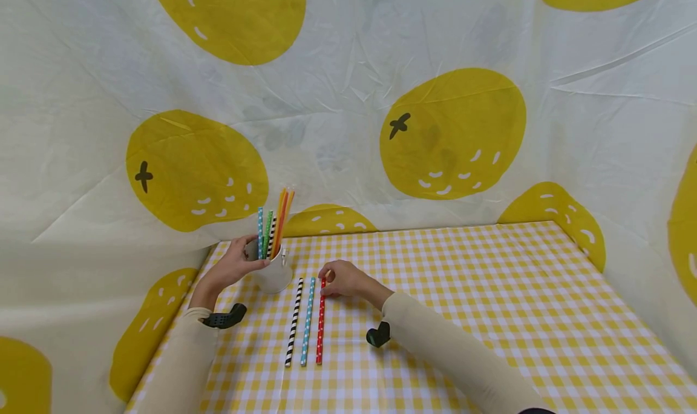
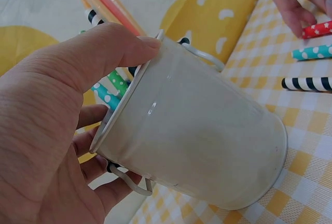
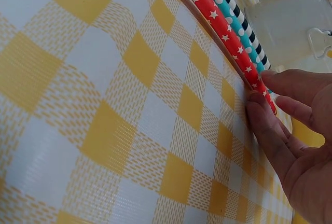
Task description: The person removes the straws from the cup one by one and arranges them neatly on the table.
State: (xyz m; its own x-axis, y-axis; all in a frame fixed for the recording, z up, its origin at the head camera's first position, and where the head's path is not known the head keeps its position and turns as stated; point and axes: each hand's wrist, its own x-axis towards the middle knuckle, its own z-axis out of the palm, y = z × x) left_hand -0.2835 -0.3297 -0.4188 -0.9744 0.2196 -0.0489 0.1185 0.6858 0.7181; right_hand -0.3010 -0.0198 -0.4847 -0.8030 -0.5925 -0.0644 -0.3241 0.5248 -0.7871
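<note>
The red straw (image 1: 320,329) has little white stars, the blue straw (image 1: 308,321) has white dots, and the stripy straw (image 1: 294,322) is black and white. The cup (image 2: 197,125) is plain white, and its white handle (image 2: 207,59) has a black end. Its straws are blue with white dots (image 1: 260,232), green with pale dots (image 1: 267,232), black-and-white striped, orange and reddish. The tablecloth (image 1: 463,281) has yellow and white checks. The wall cloth (image 1: 337,39) is white with big yellow fruits (image 1: 452,141), white squiggles and dark crosses (image 1: 400,125). The sleeves (image 1: 452,347) are cream.
</note>
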